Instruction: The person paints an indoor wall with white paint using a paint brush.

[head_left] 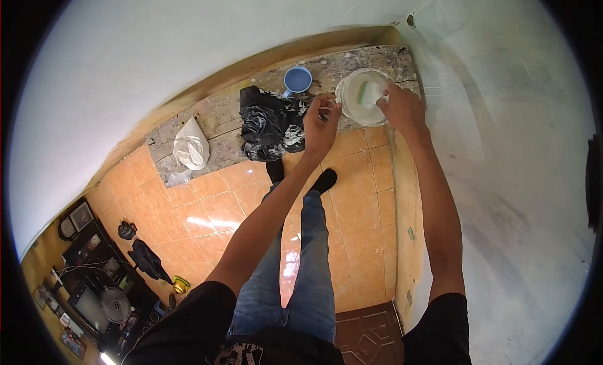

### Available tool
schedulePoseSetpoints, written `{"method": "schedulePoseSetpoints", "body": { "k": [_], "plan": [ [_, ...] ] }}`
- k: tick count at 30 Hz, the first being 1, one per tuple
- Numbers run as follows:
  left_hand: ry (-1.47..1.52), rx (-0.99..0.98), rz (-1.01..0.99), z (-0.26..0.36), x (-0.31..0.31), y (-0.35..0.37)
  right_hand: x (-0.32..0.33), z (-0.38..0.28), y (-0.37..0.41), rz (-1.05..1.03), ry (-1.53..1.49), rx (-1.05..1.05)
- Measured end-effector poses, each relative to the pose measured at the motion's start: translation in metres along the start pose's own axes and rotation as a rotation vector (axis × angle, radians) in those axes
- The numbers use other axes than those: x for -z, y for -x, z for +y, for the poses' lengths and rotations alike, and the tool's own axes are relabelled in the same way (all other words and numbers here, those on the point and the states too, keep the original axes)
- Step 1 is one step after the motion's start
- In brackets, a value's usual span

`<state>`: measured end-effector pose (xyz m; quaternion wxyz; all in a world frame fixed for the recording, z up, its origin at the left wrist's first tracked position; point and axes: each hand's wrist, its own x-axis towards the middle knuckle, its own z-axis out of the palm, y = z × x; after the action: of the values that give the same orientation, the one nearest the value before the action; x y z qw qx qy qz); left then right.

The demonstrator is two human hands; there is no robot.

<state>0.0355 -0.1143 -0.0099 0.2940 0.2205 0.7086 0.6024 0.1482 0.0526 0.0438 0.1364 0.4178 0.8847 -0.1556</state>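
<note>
A white plastic bucket [347, 107] stands at the right end of a worn wooden board. At its left rim, my left hand [321, 123] is closed, with thumb and fingertips pinching the edge. My right hand [405, 107] reaches over the right rim from above. Its fingers are closed on a whitish piece [373, 95] inside the bucket, whose kind I cannot tell. Green marking shows beside that piece. Left of the bucket, near my left hand, lies a crumpled black plastic bag [264, 123] with white smears.
Behind the black bag stands a blue mug [298, 80]. A white sack [191, 145] rests at the left end of the stained board [220, 136]. Walls border the board behind and on the right. Below are orange floor tiles [352, 227] and a fan [115, 305] by dark shelving.
</note>
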Motion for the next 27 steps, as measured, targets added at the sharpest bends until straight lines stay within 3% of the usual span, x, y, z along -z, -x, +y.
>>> {"method": "schedulePoseSetpoints", "body": {
  "k": [17,27],
  "plan": [
    [0.018,0.142,-0.041,-0.025,0.006,0.036,-0.03,0.001,-0.023,0.016,0.055,0.051],
    [-0.003,0.12,-0.022,-0.031,0.009,0.037,-0.029,-0.004,-0.022,-0.025,0.043,0.013]
  ]
}}
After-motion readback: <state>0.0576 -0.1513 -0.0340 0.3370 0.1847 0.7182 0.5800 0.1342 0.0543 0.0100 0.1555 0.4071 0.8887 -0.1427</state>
